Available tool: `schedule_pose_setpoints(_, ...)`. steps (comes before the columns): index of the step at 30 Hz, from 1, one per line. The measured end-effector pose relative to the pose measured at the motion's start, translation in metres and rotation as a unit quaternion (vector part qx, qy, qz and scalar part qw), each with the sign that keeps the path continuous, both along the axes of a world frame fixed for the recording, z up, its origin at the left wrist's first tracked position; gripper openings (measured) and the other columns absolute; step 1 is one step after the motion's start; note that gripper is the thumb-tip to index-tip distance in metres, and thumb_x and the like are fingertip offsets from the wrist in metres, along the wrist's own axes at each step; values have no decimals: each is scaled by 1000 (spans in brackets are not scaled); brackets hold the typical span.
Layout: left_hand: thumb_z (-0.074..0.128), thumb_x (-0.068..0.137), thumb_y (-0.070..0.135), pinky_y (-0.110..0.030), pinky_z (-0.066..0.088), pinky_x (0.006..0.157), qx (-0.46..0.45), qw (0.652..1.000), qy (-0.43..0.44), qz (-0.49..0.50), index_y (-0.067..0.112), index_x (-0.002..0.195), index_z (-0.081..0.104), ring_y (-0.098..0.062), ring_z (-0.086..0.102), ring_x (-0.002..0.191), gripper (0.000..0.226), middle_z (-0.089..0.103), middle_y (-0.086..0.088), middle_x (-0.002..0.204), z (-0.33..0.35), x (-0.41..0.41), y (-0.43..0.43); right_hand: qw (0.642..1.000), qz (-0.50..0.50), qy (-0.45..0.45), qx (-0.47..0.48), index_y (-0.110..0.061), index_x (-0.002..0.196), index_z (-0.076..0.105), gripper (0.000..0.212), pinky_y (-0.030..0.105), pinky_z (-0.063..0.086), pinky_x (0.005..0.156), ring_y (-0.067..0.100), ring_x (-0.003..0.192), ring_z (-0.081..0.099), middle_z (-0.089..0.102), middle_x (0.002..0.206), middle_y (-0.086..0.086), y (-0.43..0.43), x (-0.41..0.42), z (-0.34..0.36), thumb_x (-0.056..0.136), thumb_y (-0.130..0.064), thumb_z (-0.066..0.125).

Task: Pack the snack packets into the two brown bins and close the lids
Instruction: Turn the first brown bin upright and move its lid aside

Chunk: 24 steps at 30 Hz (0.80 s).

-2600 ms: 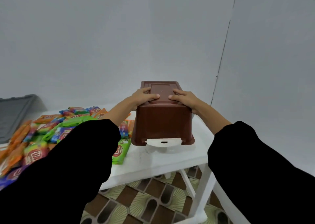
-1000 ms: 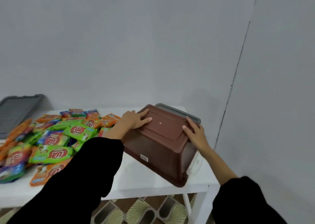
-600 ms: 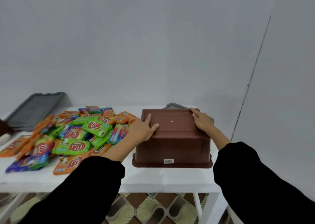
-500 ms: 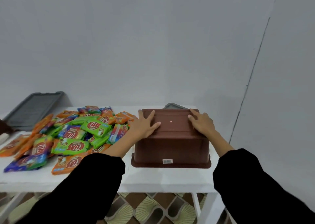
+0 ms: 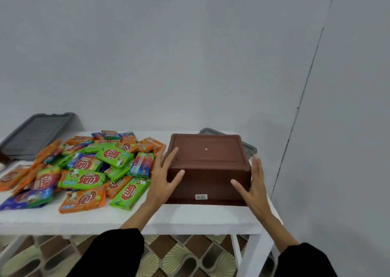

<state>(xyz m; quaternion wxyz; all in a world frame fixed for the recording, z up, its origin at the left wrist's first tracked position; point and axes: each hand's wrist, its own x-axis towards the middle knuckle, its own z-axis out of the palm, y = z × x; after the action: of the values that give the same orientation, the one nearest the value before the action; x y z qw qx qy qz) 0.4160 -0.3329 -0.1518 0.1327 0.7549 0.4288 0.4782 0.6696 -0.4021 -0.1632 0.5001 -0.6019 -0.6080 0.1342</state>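
A brown bin (image 5: 207,162) stands upside down on the right end of the white table (image 5: 105,215), its base facing up. My left hand (image 5: 163,176) lies with straight fingers against the bin's left side. My right hand (image 5: 252,184) is spread flat at its right side, thumb on the front wall. A heap of several orange, green and blue snack packets (image 5: 84,167) covers the table's left part. One grey lid (image 5: 249,148) shows behind the bin, another grey lid (image 5: 35,133) leans at the far left.
The table stands in a corner of grey walls; its right edge is just past my right hand. A dark brown object (image 5: 3,156) peeks in at the left frame edge. Patterned floor tiles (image 5: 185,253) show under the table.
The upturned bin was tilted, turned and set flat on the table's right end. Both hands slid off its top down to its left and right sides.
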Motion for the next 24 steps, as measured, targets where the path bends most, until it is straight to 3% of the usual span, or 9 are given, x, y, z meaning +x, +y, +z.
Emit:
schedule_pose_setpoints(4, 54, 79, 57, -41, 31, 112, 6, 999, 38, 28, 45, 143, 17, -24, 8, 146, 75, 5, -5, 156, -27, 3, -16, 1000, 12, -2, 9, -57, 136, -18, 91, 39, 27, 114, 17, 144, 19, 10, 158, -4, 3, -2, -6, 70, -81, 39)
schedule_pose_setpoints(7, 51, 76, 65, -48, 36, 110, -5, 997, 69, 46, 54, 141, 8, -29, 13, 144, 79, 6, -8, 155, -13, 8, -15, 999, -11, -37, 26, -53, 139, -13, 86, 31, 39, 99, 23, 134, 39, 27, 153, 2, 4, -7, 11, 80, -67, 47)
schedule_pose_setpoints(10, 52, 72, 69, -45, 45, 101, -15, 994, 82, 77, 55, 141, 11, -32, 36, 134, 81, 21, -10, 148, 18, 10, -11, 988, -74, -129, 37, -45, 143, -2, 74, 34, 49, 81, 26, 118, 53, 38, 146, 4, 8, -5, 41, 87, -57, 45)
schedule_pose_setpoints(13, 56, 76, 65, -34, 46, 90, -31, 985, 118, 125, 49, 143, 16, -31, 49, 117, 79, 35, -13, 136, 65, 16, -8, 976, -114, -185, 3, -51, 143, 8, 63, 38, 47, 84, 29, 116, 54, 47, 136, 6, 14, -1, 79, 88, -62, 38)
schedule_pose_setpoints(17, 44, 79, 72, -37, 44, 91, -99, 966, 200, 130, 51, 143, 10, -35, 52, 115, 75, 38, -14, 136, 111, 22, 9, 959, -131, -239, -79, -50, 143, 11, 56, 33, 42, 79, 30, 110, 55, 54, 124, 13, 21, 3, 115, 92, -59, 31)
schedule_pose_setpoints(21, 38, 79, 74, -41, 38, 101, -158, 941, 276, 119, 49, 144, 5, -36, 43, 128, 76, 29, -17, 146, 129, 30, 35, 953, -121, -241, -137, -46, 145, 12, 56, 36, 44, 87, 31, 119, 51, 51, 133, 13, 37, 5, 123, 93, -59, 26)
schedule_pose_setpoints(24, 38, 81, 72, -44, 32, 107, -216, 930, 282, 97, 47, 145, 4, -37, 34, 135, 77, 16, -17, 152, 135, 32, 55, 961, -62, -194, -189, -43, 146, 16, 57, 39, 36, 102, 29, 132, 40, 37, 149, 4, 54, 13, 136, 93, -56, 34)
